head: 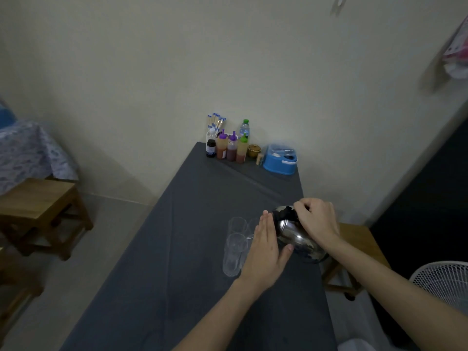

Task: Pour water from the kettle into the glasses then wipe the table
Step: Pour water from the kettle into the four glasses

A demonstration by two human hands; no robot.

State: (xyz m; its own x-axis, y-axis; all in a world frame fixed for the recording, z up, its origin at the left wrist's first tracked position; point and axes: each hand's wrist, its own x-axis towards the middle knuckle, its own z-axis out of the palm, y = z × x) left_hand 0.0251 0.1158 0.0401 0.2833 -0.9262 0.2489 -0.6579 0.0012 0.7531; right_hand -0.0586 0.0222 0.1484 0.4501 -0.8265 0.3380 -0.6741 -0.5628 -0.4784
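While the right hand (316, 221) closes its fingers around the black handle at the top of the steel kettle (297, 236), the kettle hangs tilted above the table (192, 224), its spout leaning left toward the glasses. The left hand (266, 252) lies flat and open against the kettle's left side, fingers straight and pointing away from the person, thumb touching the shiny lower body; it grips nothing. Just left of that palm stands the near glass (234, 252), upright on the dark grey cloth, with a thin thread of water reaching its rim from the hidden spout. A second glass (236, 224) stands right behind it, and part of a third seems to show beside that one, though it is too faint to be sure. At the far end of the table, well apart from the hands, stand sauce bottles (231, 148), a water bottle (245, 127) and a blue box (279, 160).
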